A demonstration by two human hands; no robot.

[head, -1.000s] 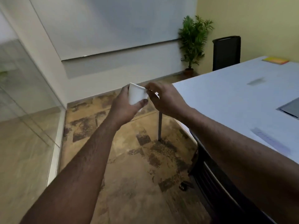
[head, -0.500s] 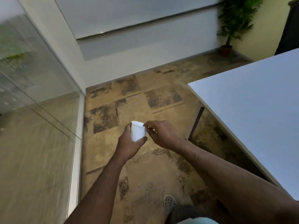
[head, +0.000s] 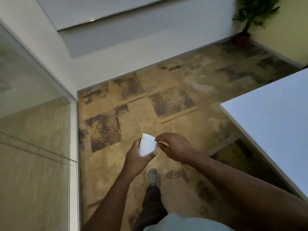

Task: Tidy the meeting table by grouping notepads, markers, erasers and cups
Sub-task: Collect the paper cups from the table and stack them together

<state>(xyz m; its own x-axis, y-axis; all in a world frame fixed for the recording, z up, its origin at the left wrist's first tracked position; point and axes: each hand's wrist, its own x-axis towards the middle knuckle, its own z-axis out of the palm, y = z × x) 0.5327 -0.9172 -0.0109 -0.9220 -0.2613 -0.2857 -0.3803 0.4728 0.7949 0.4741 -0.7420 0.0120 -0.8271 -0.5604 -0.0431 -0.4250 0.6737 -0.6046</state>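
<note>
So on your far left there's a glass partition (head: 33, 130) with a white frame, and a white wall running back from it. Moving in, your left hand (head: 136, 157) has a full grip on the white cup (head: 147, 146), fingers curled behind it and the thumb wrapped across the lower front, so the cup sits slightly tilted with its mouth pointing up and away from you. It's held out in the air over the brown patchy floor (head: 166, 105), nowhere near the tabletop surface. Right next to it, your right hand (head: 175, 149) is pinching the cup's rim on the right side, fingertips closed tight on the edge. Below the hands you can see one grey clog (head: 151, 176) and a dark trouser leg stepping forward. Further right, the corner of the white tabletop (head: 275, 130) pokes in, well apart from the cup. Up in the far right corner there's a potted plant (head: 250, 19) against the yellow wall.
</note>
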